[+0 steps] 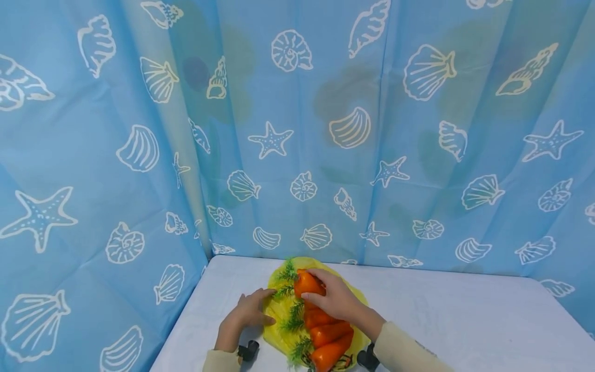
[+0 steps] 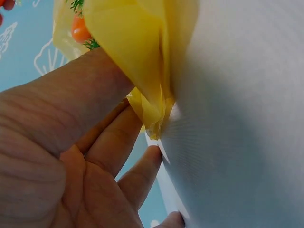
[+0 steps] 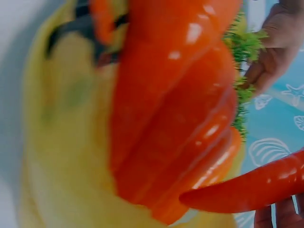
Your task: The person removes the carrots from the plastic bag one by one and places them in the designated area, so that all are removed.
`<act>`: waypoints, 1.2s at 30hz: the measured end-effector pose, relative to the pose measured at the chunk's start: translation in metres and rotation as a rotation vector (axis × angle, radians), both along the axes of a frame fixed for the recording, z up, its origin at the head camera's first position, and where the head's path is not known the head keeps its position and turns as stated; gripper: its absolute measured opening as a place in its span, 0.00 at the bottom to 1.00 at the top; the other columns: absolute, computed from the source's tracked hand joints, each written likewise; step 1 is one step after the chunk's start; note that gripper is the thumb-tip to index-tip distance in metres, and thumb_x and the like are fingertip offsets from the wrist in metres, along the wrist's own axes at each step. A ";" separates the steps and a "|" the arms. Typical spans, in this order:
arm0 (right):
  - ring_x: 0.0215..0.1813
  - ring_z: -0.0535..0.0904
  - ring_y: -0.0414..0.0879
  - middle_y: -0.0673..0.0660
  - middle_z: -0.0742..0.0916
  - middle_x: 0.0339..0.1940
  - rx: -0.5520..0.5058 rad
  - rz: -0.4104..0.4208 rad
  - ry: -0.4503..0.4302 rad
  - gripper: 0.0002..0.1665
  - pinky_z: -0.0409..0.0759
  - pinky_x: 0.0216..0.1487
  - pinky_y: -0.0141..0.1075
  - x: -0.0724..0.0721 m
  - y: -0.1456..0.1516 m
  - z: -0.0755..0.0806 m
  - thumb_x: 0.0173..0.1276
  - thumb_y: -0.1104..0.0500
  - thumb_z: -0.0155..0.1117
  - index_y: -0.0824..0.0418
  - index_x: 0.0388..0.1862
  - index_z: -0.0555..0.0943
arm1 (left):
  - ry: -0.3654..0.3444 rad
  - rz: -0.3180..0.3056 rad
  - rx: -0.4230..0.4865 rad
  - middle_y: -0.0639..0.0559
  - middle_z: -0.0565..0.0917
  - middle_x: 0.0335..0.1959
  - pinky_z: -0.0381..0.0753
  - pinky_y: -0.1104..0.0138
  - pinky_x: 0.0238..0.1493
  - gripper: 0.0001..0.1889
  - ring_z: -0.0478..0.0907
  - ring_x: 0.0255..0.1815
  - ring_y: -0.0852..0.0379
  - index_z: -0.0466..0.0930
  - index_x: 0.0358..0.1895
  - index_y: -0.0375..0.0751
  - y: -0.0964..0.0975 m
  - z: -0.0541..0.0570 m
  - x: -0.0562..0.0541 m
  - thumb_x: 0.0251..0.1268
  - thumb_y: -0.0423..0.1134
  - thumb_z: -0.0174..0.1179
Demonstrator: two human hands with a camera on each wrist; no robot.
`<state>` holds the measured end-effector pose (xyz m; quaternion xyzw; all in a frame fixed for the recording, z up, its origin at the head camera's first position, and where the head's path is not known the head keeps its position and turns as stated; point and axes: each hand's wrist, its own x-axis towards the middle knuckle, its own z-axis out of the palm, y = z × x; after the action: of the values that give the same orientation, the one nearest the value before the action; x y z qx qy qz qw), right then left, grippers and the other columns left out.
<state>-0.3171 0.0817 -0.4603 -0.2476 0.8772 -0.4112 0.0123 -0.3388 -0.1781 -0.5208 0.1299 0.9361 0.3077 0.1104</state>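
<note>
Several glossy orange carrots (image 1: 327, 333) with feathery green tops (image 1: 294, 316) lie in a row on a crumpled yellow plastic bag (image 1: 278, 330). At the far end of the row, my right hand (image 1: 341, 297) grips one carrot (image 1: 307, 284) between thumb and fingers. That carrot (image 3: 251, 187) appears at the lower right of the right wrist view, its tapered end pointing left. My left hand (image 1: 248, 312) is at the bag's left edge, fingers spread. In the left wrist view its thumb (image 2: 90, 80) runs behind a fold of the yellow plastic (image 2: 142, 52), which hides the tip.
A white-covered table (image 1: 446, 315) extends right of the bag. Blue curtains (image 1: 297, 155) printed with white shells and starfish stand behind it and along the left. Small black devices (image 1: 248, 350) sit at both wrists. Dark markings (image 3: 85, 33) show on the bag, blurred in the right wrist view.
</note>
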 end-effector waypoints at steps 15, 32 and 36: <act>0.37 0.80 0.48 0.55 0.84 0.45 -0.209 -0.138 -0.064 0.32 0.83 0.34 0.34 -0.007 0.002 0.018 0.71 0.41 0.60 0.51 0.69 0.69 | -0.016 -0.007 -0.004 0.36 0.72 0.69 0.42 0.30 0.73 0.36 0.61 0.74 0.30 0.73 0.67 0.42 -0.006 -0.003 -0.001 0.52 0.40 0.74; 0.29 0.78 0.47 0.61 0.81 0.47 -0.146 -0.358 -0.060 0.39 0.82 0.29 0.34 -0.033 0.057 0.006 0.69 0.37 0.60 0.53 0.72 0.65 | 0.004 -0.033 -0.005 0.37 0.72 0.69 0.43 0.28 0.72 0.37 0.62 0.73 0.30 0.72 0.67 0.41 -0.004 -0.007 -0.005 0.52 0.41 0.74; 0.28 0.79 0.48 0.62 0.81 0.48 -0.125 -0.408 -0.066 0.42 0.83 0.30 0.34 -0.038 0.072 -0.001 0.68 0.33 0.59 0.53 0.73 0.63 | 0.013 -0.044 0.005 0.37 0.73 0.69 0.43 0.28 0.71 0.37 0.61 0.73 0.30 0.72 0.67 0.41 -0.005 -0.009 -0.005 0.52 0.41 0.74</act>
<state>-0.3553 0.1536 -0.4614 -0.0516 0.8811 -0.4665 -0.0579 -0.3443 -0.1828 -0.5294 0.1526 0.9329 0.3067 0.1108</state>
